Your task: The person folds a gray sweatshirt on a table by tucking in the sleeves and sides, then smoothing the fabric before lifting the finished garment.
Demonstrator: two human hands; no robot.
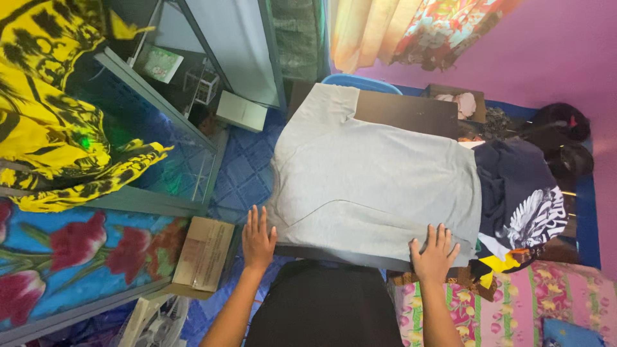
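A grey T-shirt (373, 180) lies spread flat over a dark table (411, 112), hanging over its left edge. My left hand (257, 238) rests flat with fingers apart on the shirt's near left corner. My right hand (435, 252) presses flat on the near right hem, fingers spread. Neither hand grips the cloth.
A pile of dark printed clothes (524, 199) sits at the table's right end. A cardboard box (202, 257) and a fan (154, 318) stand at lower left. A yellow-black cloth (51, 122) hangs over a glass cabinet (160, 128). A floral bed (501, 302) is at right.
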